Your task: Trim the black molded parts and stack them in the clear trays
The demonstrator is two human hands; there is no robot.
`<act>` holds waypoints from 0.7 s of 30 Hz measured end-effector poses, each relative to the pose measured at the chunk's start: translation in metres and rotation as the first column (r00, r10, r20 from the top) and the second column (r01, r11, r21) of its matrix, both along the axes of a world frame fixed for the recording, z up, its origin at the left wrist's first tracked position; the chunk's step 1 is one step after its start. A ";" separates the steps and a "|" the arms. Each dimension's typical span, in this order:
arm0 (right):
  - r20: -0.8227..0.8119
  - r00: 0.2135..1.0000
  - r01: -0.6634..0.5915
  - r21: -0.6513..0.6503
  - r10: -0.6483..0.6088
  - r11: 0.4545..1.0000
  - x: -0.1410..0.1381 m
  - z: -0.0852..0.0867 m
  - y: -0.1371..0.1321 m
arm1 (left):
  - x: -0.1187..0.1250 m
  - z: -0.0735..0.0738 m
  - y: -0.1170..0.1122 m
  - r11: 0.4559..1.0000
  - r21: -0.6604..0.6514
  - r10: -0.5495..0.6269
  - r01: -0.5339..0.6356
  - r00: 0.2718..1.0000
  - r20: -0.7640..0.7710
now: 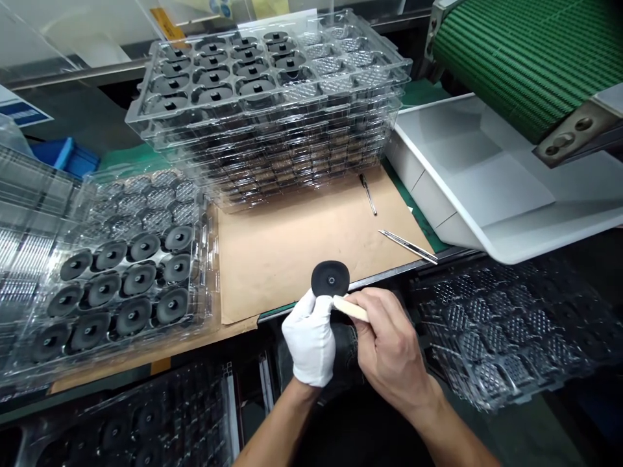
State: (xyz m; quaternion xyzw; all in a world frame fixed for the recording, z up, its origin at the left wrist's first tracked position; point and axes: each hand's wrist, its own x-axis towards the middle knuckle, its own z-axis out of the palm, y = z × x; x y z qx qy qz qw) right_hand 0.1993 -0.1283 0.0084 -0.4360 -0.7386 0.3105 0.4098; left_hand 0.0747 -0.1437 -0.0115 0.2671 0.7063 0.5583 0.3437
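My left hand (311, 340), in a white glove, pinches the lower edge of a black round disc (331, 277) with a small hole at its centre. Bare, my right hand (392, 340) grips a short cream-coloured stick-like tool (351, 309), whose tip is beside the disc's lower rim; whether it touches I cannot tell. Both hands are over the table's front edge. Behind them lies a sheet of brown cardboard (287, 259) carrying tweezers (407, 246) and a dark pen-like tool (368, 194).
A tall stack of clear trays (272, 130) holding black discs stands at the back. To the left is another clear tray (207, 259), partly filled with discs. A white bin (491, 240) sits under a green conveyor belt (530, 58). Further trays (516, 331) are low at right.
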 end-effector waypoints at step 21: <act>0.258 0.924 -0.297 0.017 0.283 0.955 0.022 0.016 0.046 | -0.013 0.000 -0.017 0.944 -0.081 -0.319 0.320 0.947 0.028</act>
